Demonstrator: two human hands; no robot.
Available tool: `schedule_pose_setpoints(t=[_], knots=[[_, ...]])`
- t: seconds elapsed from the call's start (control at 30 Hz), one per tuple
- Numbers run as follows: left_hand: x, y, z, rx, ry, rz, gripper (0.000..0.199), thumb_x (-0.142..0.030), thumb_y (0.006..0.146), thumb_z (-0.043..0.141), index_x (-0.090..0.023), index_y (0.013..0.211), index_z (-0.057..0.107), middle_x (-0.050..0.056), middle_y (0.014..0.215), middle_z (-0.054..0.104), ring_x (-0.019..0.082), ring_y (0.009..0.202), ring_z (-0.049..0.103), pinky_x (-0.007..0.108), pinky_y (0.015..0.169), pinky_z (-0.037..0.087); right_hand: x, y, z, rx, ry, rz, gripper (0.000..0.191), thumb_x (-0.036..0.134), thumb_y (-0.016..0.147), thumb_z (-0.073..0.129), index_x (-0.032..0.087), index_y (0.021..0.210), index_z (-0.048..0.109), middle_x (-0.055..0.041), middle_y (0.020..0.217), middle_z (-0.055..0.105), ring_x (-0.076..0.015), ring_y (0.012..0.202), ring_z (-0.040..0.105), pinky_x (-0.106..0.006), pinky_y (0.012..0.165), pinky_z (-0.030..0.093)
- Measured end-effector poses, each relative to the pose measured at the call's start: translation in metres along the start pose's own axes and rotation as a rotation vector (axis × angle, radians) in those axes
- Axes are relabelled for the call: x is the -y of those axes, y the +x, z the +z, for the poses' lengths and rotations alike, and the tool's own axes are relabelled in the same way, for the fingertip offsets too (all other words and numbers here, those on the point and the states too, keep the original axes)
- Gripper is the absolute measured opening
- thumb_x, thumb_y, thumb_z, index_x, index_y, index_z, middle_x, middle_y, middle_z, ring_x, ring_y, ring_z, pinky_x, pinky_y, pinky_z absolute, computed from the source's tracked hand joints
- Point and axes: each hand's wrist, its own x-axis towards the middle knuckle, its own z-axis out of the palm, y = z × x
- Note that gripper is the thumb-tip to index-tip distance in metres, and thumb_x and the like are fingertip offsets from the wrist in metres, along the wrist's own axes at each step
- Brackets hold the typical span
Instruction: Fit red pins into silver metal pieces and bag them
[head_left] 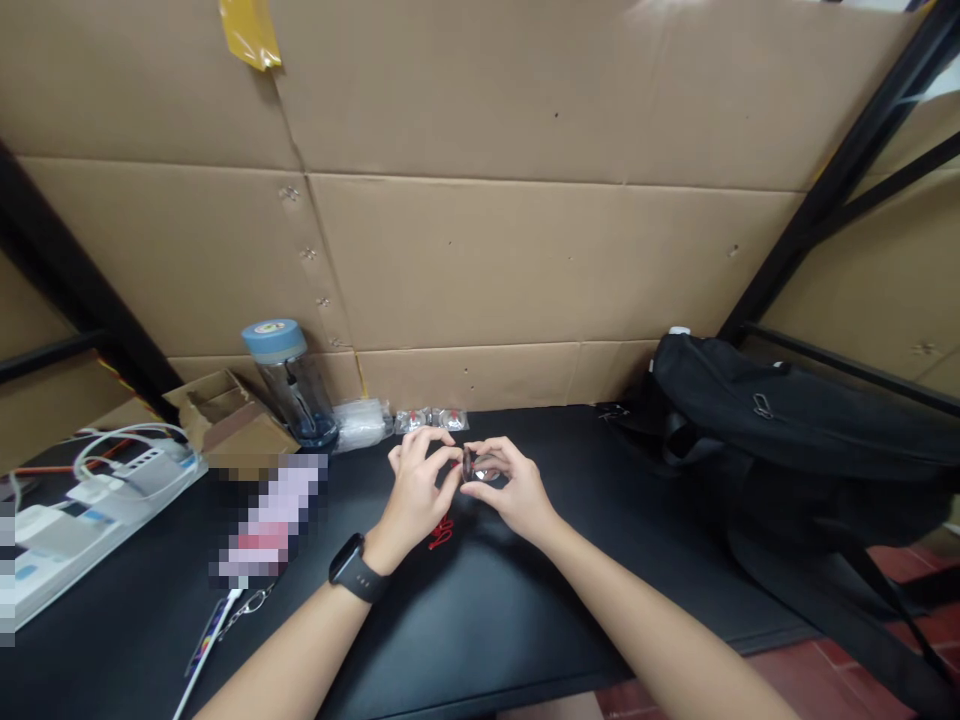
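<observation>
Above the black tabletop, my two hands meet around a small round clear case (486,468) that looks parted, with a dark-edged disc standing on its left side. My right hand (517,490) curls its thumb and fingers round the clear part. At the dark edge, my left hand (421,480) pinches with thumb and fingertips, and a bit of red shows beside them. What lies inside the case is too small to make out. Below the left hand a looped red cord (441,532) hangs or lies; which one I cannot tell. A black watch (357,568) is on my left wrist.
Small clear packets with red bits (431,420) lie by the cardboard wall (465,260). Leftward are a plastic bag (364,424), a blue-lidded bottle (289,385), an open cardboard box (232,420), a power strip (97,530) and a cable. A black bag (810,450) fills the right.
</observation>
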Motion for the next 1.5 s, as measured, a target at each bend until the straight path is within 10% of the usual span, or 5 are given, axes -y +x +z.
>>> schedule_pose_setpoints(t=[0.67, 0.93, 1.2, 1.5], knots=[[-0.006, 0.003, -0.006, 0.063, 0.031, -0.007, 0.009, -0.022, 0.091, 0.058, -0.024, 0.091, 0.067, 0.007, 0.111, 0.063, 0.028, 0.118, 0.048, 0.042, 0.088, 0.032, -0.004, -0.001, 0.005, 0.038, 0.207, 0.117, 0.036, 0.037, 0.072, 0.085, 0.021, 0.094, 0.061, -0.0104, 0.128, 0.067, -0.0252, 0.102, 0.073, -0.040, 0.090, 0.059], [-0.005, 0.002, -0.005, 0.056, 0.037, 0.026, 0.008, -0.024, 0.091, 0.061, -0.024, 0.089, 0.069, 0.007, 0.110, 0.064, 0.028, 0.118, 0.048, 0.043, 0.090, 0.032, 0.007, 0.003, -0.012, 0.070, -0.270, -0.053, 0.020, 0.034, 0.098, 0.054, 0.021, 0.088, 0.066, -0.0087, 0.121, 0.062, -0.0215, 0.113, 0.062, -0.037, 0.098, 0.048], [0.004, 0.001, -0.003, 0.309, -0.081, 0.041, 0.030, -0.037, 0.098, 0.053, -0.032, 0.126, 0.062, 0.004, 0.132, 0.060, 0.023, 0.122, 0.051, 0.039, 0.095, 0.034, 0.006, 0.005, -0.024, 0.188, -0.564, -0.174, 0.010, 0.023, 0.094, 0.058, 0.021, 0.086, 0.064, -0.0092, 0.128, 0.056, -0.0242, 0.122, 0.050, -0.042, 0.104, 0.042], [0.002, -0.006, 0.009, 0.348, -0.025, 0.048, 0.014, -0.032, 0.088, 0.068, -0.029, 0.101, 0.073, 0.004, 0.118, 0.066, 0.026, 0.118, 0.048, 0.041, 0.090, 0.033, -0.002, 0.008, -0.031, 0.257, -0.583, -0.146, 0.014, 0.026, 0.096, 0.058, 0.021, 0.085, 0.065, -0.0063, 0.124, 0.058, -0.0214, 0.114, 0.053, -0.038, 0.099, 0.043]])
